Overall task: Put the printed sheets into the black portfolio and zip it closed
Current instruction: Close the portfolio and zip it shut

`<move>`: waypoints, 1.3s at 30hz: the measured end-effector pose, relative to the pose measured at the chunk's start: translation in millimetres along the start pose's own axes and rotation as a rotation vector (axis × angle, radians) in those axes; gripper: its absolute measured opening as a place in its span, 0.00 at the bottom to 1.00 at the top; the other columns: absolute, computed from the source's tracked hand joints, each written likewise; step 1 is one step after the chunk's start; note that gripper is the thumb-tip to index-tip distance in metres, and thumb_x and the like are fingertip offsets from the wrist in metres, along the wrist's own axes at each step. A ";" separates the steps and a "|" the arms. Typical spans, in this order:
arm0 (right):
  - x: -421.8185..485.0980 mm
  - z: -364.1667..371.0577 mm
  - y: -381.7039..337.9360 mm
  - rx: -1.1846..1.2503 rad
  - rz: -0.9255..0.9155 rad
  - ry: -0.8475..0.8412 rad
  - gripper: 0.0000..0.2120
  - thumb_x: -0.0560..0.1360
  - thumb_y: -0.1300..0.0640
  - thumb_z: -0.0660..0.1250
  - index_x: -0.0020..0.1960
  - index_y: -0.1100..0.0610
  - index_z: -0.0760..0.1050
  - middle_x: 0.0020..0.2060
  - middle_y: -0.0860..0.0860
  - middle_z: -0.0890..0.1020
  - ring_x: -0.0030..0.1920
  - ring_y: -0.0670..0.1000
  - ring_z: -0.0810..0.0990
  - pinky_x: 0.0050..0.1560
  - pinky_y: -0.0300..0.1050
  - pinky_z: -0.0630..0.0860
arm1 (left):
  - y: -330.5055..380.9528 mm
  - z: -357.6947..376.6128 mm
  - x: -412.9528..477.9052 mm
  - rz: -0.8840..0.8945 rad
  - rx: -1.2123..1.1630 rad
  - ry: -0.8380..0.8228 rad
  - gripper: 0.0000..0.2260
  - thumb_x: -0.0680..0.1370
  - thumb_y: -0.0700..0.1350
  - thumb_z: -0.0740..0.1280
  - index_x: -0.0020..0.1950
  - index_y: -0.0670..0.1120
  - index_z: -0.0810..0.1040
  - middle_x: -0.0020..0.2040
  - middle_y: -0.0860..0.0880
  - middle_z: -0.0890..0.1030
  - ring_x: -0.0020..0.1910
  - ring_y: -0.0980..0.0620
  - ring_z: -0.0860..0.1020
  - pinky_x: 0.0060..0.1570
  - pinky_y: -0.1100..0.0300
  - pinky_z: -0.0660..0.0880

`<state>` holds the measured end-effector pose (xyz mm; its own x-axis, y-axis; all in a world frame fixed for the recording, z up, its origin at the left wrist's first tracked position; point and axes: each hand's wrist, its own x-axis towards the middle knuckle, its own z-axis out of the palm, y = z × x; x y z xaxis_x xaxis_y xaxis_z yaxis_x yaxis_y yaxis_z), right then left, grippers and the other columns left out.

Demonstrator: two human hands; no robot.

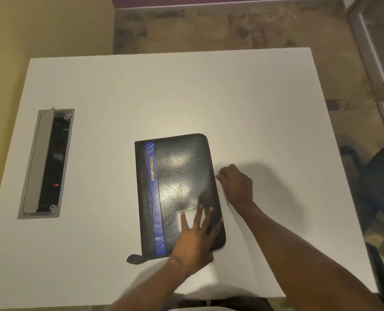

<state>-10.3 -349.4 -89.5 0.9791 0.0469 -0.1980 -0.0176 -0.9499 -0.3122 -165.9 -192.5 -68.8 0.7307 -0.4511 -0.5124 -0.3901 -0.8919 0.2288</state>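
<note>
- At the far left of the white table point(186, 90) a grey cable tray point(46, 163) is sunk into the top, its lid tipped up on the left side, with a small red light glowing in the dark inside.
- Near the middle of the table, toward the near edge, the black portfolio point(179, 176) lies flat and folded shut, its long sides running away from the person.
- A blue stripe point(155, 198) runs lengthwise down the cover close to the left edge, with "PORTFOLIO" in gold lettering on it.
- A black tab point(134, 258) sticks out onto the table from the near left corner of the case.
- The left hand point(194, 239) lies palm down on the near right part of the cover, fingers fanned apart and flat, partly covering a pale label window point(187, 217); it grasps nothing.
- The right hand point(237, 185) sits just beside the right edge of the case, about halfway along, with the fingertips drawn together on something small and thin at that edge; it is too tiny to make out for certain.
- No loose sheets can be seen from here.
- Off the right side of the table stands a dark chair point(381, 182).
</note>
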 end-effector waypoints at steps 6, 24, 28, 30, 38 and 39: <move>42.0 -4.6 -11.7 0.062 0.039 0.015 0.10 0.82 0.47 0.65 0.49 0.50 0.80 0.48 0.47 0.80 0.42 0.55 0.83 0.44 0.49 0.79 | -13.1 -3.6 -4.8 0.011 -0.007 -0.072 0.46 0.68 0.53 0.71 0.83 0.52 0.56 0.84 0.38 0.54 0.83 0.31 0.51 0.68 0.19 0.57; 56.9 -3.9 -10.0 0.115 0.043 0.015 0.07 0.81 0.50 0.68 0.46 0.51 0.79 0.46 0.46 0.81 0.40 0.53 0.83 0.40 0.45 0.75 | -160.0 -134.5 144.7 -0.518 -0.258 0.347 0.31 0.84 0.55 0.56 0.84 0.45 0.54 0.86 0.44 0.51 0.85 0.43 0.46 0.81 0.38 0.48; 52.2 3.0 -8.3 0.154 0.049 0.050 0.06 0.81 0.51 0.68 0.46 0.49 0.79 0.44 0.44 0.81 0.40 0.49 0.82 0.40 0.44 0.76 | -167.3 -135.6 154.2 -0.564 -0.338 0.297 0.26 0.85 0.54 0.55 0.81 0.44 0.62 0.84 0.45 0.58 0.84 0.43 0.51 0.81 0.37 0.48; 50.7 6.5 -7.1 0.213 0.066 0.070 0.05 0.81 0.51 0.68 0.46 0.48 0.78 0.45 0.43 0.81 0.40 0.47 0.81 0.40 0.43 0.75 | -164.5 -134.3 153.7 -0.572 -0.361 0.312 0.24 0.86 0.53 0.55 0.80 0.44 0.64 0.83 0.46 0.62 0.84 0.43 0.54 0.81 0.36 0.49; 87.6 4.9 -11.0 0.433 0.133 0.147 0.02 0.81 0.53 0.69 0.50 0.47 0.77 0.46 0.39 0.79 0.43 0.43 0.80 0.43 0.34 0.74 | -152.0 -132.2 152.7 -0.533 -0.414 0.375 0.22 0.86 0.51 0.54 0.79 0.44 0.65 0.80 0.47 0.66 0.84 0.45 0.55 0.81 0.39 0.49; 98.8 2.3 -9.5 0.409 0.107 0.146 0.04 0.81 0.54 0.69 0.49 0.46 0.77 0.46 0.40 0.78 0.42 0.43 0.79 0.43 0.34 0.73 | -150.1 -131.2 153.5 -0.532 -0.414 0.383 0.23 0.86 0.51 0.54 0.79 0.44 0.66 0.80 0.47 0.66 0.84 0.45 0.55 0.81 0.38 0.49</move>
<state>86.1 -335.1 -108.2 0.9852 -0.1172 -0.1249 -0.1704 -0.7454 -0.6445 78.4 -132.1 -73.2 0.9333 0.1287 -0.3352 0.2535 -0.8973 0.3614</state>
